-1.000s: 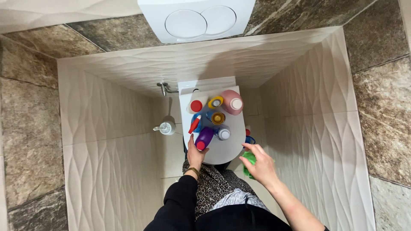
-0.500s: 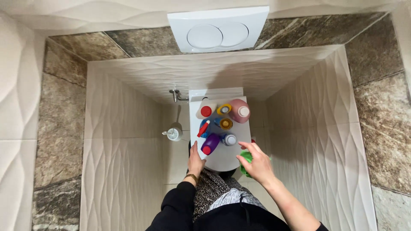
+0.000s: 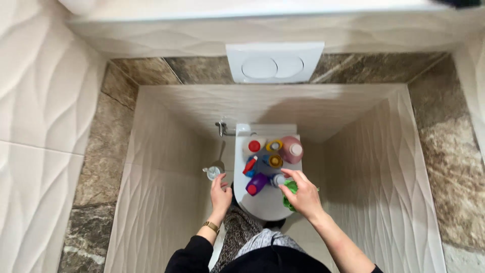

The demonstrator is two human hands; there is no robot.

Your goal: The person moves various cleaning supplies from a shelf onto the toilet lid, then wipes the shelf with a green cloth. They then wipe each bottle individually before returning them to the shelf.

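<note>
A closed white toilet lid (image 3: 265, 202) carries several cleaning bottles: a purple one with a red cap (image 3: 256, 184), a pink one (image 3: 291, 149), a white one with a red cap (image 3: 252, 147), a red-and-blue spray bottle (image 3: 249, 166) and yellow-capped ones (image 3: 275, 161). My right hand (image 3: 301, 196) holds a green cloth (image 3: 289, 194) over the lid's right edge, fingers stretched toward a grey-capped bottle. My left hand (image 3: 221, 194) hovers with fingers apart left of the lid, near the purple bottle, holding nothing.
A toilet brush holder (image 3: 212, 173) stands on the floor left of the toilet. A white flush plate (image 3: 274, 62) sits on the back wall. Wavy beige tiled walls close in on both sides. My patterned trousers show below.
My left hand has let go of the purple bottle and drawn back to the left of the lid. My right hand with the cloth reached closer to the bottles. The camera tilted up.
</note>
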